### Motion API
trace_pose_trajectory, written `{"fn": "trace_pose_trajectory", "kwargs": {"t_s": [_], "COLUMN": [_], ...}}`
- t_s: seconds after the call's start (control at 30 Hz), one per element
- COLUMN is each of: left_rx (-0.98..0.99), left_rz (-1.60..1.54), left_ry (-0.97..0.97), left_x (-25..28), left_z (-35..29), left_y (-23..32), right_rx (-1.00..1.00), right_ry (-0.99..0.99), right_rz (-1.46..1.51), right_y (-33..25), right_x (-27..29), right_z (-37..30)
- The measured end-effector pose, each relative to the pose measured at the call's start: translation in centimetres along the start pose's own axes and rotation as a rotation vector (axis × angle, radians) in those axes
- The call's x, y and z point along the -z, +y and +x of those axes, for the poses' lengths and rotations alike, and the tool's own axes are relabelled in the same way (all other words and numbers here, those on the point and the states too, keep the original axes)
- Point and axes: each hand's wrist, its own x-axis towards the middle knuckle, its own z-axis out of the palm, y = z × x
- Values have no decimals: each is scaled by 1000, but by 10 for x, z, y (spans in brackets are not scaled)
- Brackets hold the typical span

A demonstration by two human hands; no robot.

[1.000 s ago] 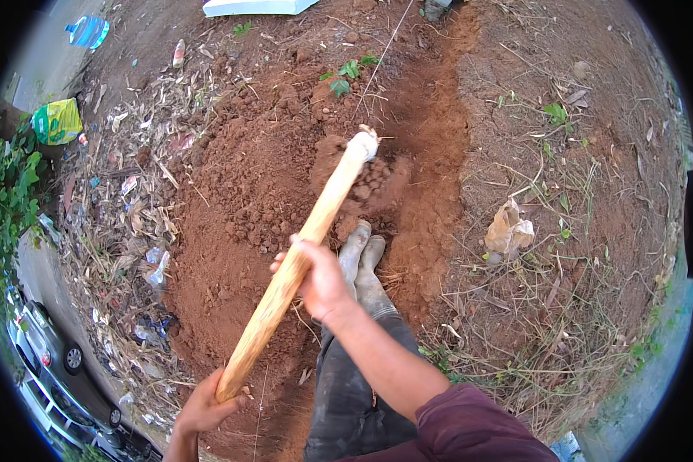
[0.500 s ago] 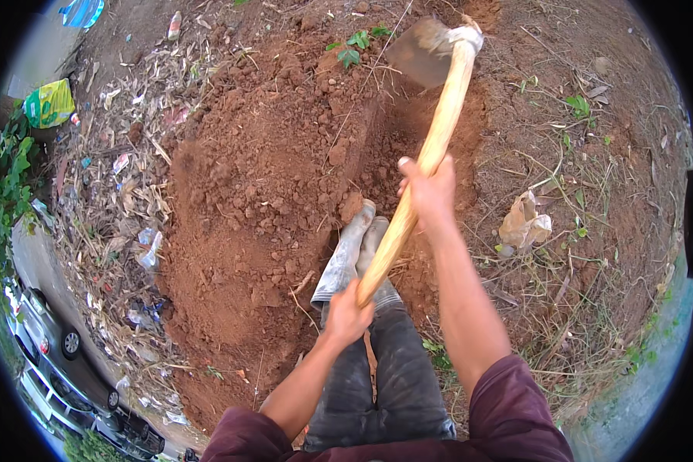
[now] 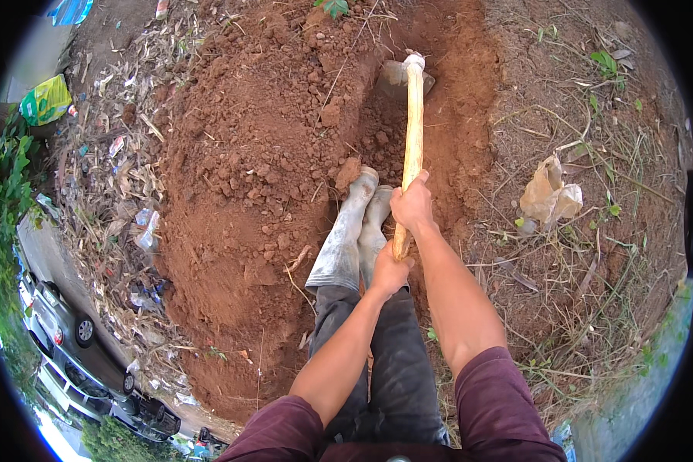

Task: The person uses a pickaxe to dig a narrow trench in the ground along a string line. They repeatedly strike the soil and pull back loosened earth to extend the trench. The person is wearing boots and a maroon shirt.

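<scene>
Hoe (image 3: 413,115) swung down into trench (image 3: 458,115); L hand (image 3: 390,276) & R hand (image 3: 413,205) gripping handle (image 3: 413,146), arms (image 3: 457,296) extd fwd.

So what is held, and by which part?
A flat-bladed hoe, by its pale wooden handle: left hand at the near end, right hand farther up.

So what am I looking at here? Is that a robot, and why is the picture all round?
No robot: the grip here is a person's bare left hand and right hand. The picture comes from a wide fisheye camera on their head, looking down, so it looks round and edges bend. Both hands hold a hoe by its wooden handle, the left nearer the end. Its blade is in a trench of reddish earth. The person's boots show nearer to us. Loose soil is heaped on the left; a crumpled brown bag lies on the right.
</scene>
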Motion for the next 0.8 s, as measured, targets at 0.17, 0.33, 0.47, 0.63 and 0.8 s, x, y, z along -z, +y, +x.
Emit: {"fn": "trace_pose_trajectory", "kwargs": {"t_s": [0.17, 0.33, 0.47, 0.63, 0.8], "left_rx": [261, 348, 393, 474, 592], "left_rz": [-91, -164, -195, -273, -294], "left_ry": [-102, -4, 11, 23, 74], "left_x": [-28, -33, -30, -15, 11], "left_z": [-4, -29, -57, -109, -185], "left_y": [34, 38, 35, 54, 57], "right_rx": [-14, -28, 9, -17, -71], "right_ry": [-62, -97, -118, -207, -315], "right_rz": [-59, -108, -142, -117, -134], "right_y": [21, 29, 36, 34, 24], "right_x": [25, 23, 17, 10, 5], "right_z": [17, -4, -22, -67, -142]}}
